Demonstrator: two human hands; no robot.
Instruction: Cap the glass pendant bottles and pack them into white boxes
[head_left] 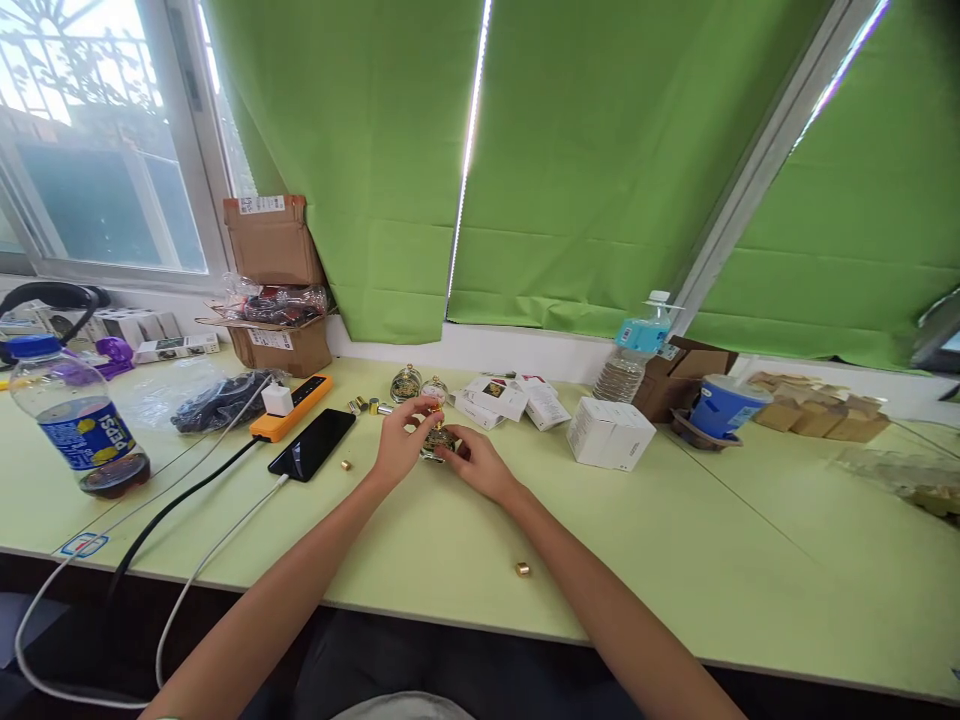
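Observation:
Near the middle of the pale green table (450,530), my left hand (403,437) pinches the top of a small ornate glass bottle, with gold showing at the fingertips. My right hand (478,460) holds the dark, patterned lower body of this glass bottle (438,441) from the right. Just behind them stand two more ornate glass pieces, a dark domed one (406,383) and a clear one (435,388). Small gold and silver caps (373,406) lie to the left of these. One gold cap (346,465) is left of my left hand, another (523,569) beside my right forearm.
A black phone (312,446), an orange power strip (292,409), cables and a Pepsi bottle (82,430) are on the left. White boxes (611,433), a water bottle (634,350), a blue tub (724,407) and cardboard pieces (825,410) stand right. Brown boxes (277,270) rest by the window.

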